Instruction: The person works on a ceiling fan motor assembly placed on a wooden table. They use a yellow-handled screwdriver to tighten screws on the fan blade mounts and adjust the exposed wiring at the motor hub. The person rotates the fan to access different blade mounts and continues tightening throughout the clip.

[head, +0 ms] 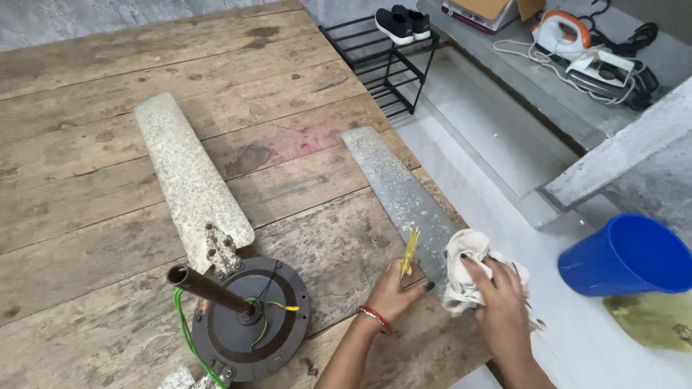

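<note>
At the left of the worn wooden plank table (86, 180) lies a broad, dusty, speckled grey metal fan blade (189, 180), still bolted by its rusty bracket to the round dark motor housing (249, 320), from which a brown downrod (205, 287) juts up and green and yellow wires (189, 335) trail; that assembly looks heavy and would want lifting by the housing rim rather than the thin blade. Further right, a loose, narrow grey metal fan blade (393, 184) lies diagonally, its near end close to the table's right edge. It looks light, stiff and thin, likely to flex and slide on the boards, with gritty dirt on it and edges that could be sharp, so flat pressure near the root end seems the safest hold. The left hand (393, 292) rests beside it, fingers closed around a slim yellow-handled screwdriver (409, 252) held upright. The right hand (497, 299) is closed on a soft, crumpled off-white cloth (465, 277), pressing it onto the blade's near end; the cloth is limp and bunches easily. Beyond the edge the drop is to a white tiled floor (490, 137), where a blue plastic bucket (631, 253) stands close by; open room lies mainly across the bare boards to the upper left.
</note>
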